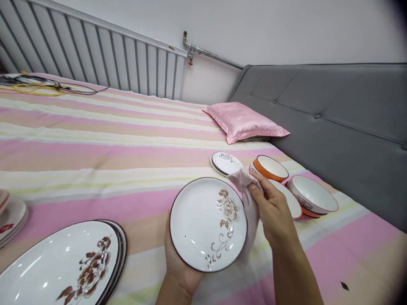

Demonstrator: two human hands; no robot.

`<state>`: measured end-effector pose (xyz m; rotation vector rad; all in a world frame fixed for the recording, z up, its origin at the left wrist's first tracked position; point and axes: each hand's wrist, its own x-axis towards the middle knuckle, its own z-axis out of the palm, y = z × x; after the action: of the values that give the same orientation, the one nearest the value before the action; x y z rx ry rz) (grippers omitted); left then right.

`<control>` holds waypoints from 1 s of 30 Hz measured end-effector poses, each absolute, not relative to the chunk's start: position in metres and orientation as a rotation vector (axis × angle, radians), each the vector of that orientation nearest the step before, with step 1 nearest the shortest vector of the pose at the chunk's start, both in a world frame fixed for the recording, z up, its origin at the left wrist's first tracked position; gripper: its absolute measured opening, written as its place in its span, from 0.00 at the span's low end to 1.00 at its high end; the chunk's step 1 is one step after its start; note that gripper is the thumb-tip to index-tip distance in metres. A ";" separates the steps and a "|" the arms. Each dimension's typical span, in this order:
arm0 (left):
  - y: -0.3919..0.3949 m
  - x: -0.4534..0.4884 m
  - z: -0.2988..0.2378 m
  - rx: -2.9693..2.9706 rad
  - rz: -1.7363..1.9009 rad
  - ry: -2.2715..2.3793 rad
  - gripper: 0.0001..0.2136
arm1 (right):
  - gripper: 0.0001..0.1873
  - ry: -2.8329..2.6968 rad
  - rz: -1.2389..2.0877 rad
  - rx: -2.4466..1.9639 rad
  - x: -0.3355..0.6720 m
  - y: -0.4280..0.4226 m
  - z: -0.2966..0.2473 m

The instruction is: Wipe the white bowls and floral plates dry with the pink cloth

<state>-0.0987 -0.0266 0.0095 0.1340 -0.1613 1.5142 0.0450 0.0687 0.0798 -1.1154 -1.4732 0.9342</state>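
A round white plate (pixel 197 228) with a dark rim and a brown flower print is tilted up toward me. My left hand (pixel 179 267) grips it from below and behind at the lower left; most of its fingers are hidden by the plate. At the plate's right edge, my right hand (pixel 273 207) pinches a pale pinkish cloth (pixel 251 203), which hangs down along the rim. Just beyond them lies a small stack of flowered plates (pixel 225 162). Bowls with orange and red rims, one of them an orange bowl (pixel 272 168), stand behind the right hand.
Large oval plates (pixel 63 258) are stacked at the lower left, with more dishes (pixel 14 220) at the left edge. A pink pillow (pixel 243 120) lies near the grey headboard (pixel 333 106). Cables (pixel 51 86) lie on the striped sheet by the radiator (pixel 104 55).
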 end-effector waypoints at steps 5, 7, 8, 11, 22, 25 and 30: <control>-0.027 -0.096 0.010 0.134 1.371 -0.109 0.30 | 0.20 -1.391 1.402 -0.988 0.042 0.067 0.081; -0.028 -0.096 0.011 0.135 1.342 -0.079 0.31 | 0.20 -1.400 1.544 -0.937 0.042 0.066 0.082; -0.028 -0.096 0.011 0.136 1.336 -0.069 0.32 | 0.19 -1.405 1.584 -0.920 0.043 0.066 0.082; -0.028 -0.096 0.011 0.134 1.342 -0.048 0.32 | 0.19 -1.405 1.632 -0.901 0.043 0.067 0.081; -0.025 -0.095 0.007 0.045 1.604 -0.090 0.25 | 0.23 -1.544 1.440 -1.012 0.028 0.066 0.071; -0.025 -0.098 0.006 -0.087 1.696 -0.002 0.22 | 0.26 -1.542 1.451 -0.997 0.022 0.064 0.067; -0.025 -0.100 0.011 -0.254 1.868 0.209 0.18 | 0.27 -1.611 1.418 -1.012 0.012 0.060 0.061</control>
<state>-0.1002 -0.0246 0.0107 -0.2539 0.2086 1.8681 0.0118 0.0600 0.0612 -1.0122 -1.6113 1.4184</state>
